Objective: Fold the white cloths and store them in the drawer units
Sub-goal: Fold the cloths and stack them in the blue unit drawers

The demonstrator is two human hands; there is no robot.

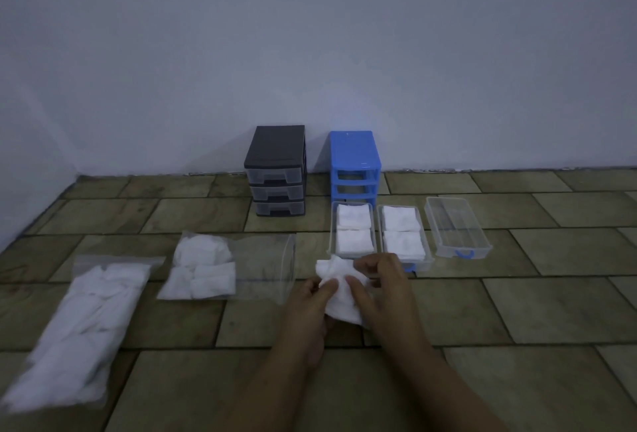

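A crumpled white cloth [339, 288] is held above the tiled floor by both hands. My left hand [308, 307] pinches its left side, my right hand [381, 288] grips its right side. Just beyond lie two clear drawers [332, 224] [424, 235], each holding two folded white cloths. A third clear drawer [458, 230] with a blue handle lies to their right with no cloth in it. The blue drawer unit [355, 162] stands behind with its slots bare. The black drawer unit [277, 169] stands left of it, drawers in place.
Two clear plastic bags lie on the floor at left: one [81, 328] packed with white cloths, another [265, 266] with several cloths at its left end. A pale wall [310, 52] rises right behind the drawer units.
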